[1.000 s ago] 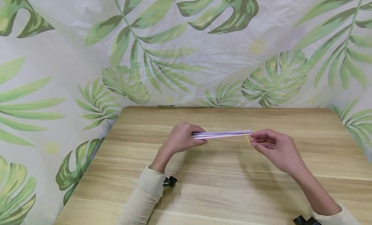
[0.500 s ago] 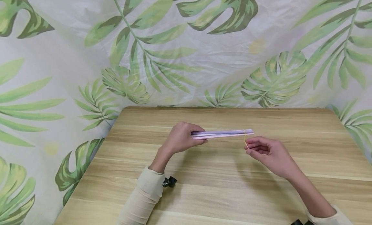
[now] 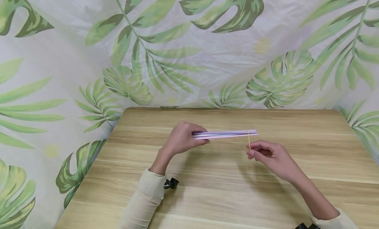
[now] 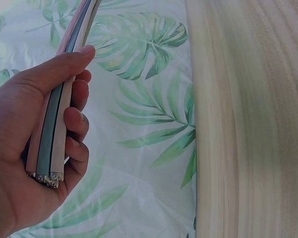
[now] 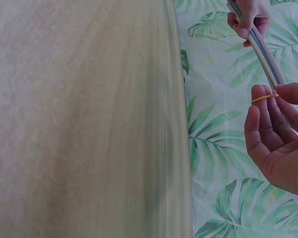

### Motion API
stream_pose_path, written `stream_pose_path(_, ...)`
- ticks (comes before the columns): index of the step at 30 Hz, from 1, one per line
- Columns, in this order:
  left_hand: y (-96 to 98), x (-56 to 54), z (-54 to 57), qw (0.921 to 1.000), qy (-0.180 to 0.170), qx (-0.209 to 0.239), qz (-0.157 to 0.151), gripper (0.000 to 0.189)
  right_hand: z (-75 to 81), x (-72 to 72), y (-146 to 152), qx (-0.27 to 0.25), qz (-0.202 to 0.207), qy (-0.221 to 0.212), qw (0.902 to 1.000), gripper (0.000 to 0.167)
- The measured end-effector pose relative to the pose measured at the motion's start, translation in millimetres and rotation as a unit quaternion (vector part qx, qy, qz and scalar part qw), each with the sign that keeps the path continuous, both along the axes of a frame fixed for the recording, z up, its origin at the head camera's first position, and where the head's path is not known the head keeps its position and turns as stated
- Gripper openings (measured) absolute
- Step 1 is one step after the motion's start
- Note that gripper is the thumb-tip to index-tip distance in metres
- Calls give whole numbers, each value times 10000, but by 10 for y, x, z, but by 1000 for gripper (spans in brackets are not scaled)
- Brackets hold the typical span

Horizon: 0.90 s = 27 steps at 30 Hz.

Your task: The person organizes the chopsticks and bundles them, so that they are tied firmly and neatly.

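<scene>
Strip bundle (image 3: 226,134): long, narrow strips laid side by side; held above the table (image 3: 207,199), nearly level in the head view.
Strip colours: pink, teal and whitish faces, as seen in the left wrist view.
Left hand (image 3: 183,138): grips the bundle near its left end; thumb lies along one side, fingers curl round the other.
Gripped end: strip ends show uneven beside the base of the palm.
Yellow band (image 3: 249,141): thin; crosses the bundle close to its free right end and runs down, taut, to the fingers below. Whether it passes fully round the bundle cannot be told from these angles.
Right hand (image 3: 270,158): holds the lower part of the band at the fingertips, just below the free end of the bundle; thumb and fingers drawn close together.
Sleeves: the left sleeve (image 3: 145,196) and right sleeve (image 3: 334,219) are pale, each with a black device (image 3: 171,183) at the cuff.
Backdrop (image 3: 225,54): pale sheet printed with green leaves, behind the wood-grain table.
</scene>
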<state>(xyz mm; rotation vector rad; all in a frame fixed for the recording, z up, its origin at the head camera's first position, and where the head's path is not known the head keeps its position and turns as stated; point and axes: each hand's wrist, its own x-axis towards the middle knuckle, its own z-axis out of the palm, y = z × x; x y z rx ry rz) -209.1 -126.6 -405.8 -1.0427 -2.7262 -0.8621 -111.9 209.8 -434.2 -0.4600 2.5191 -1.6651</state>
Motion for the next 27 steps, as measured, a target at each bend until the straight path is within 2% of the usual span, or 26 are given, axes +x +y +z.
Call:
stream_pose_path(6,-25,14,31,9999,-107,85,8,21,-42,-32,-2,-364,188,-171,9990,26)
stream_pose_path(22,-42,-4,42,9996,-176,220,53,20,-62,-38,6,-574,312,-368,9972,28)
stream_pose_path(27,-44,-9,39,9993,-238,292,44,21,-84,-38,13,-576,295,-559,9963,29)
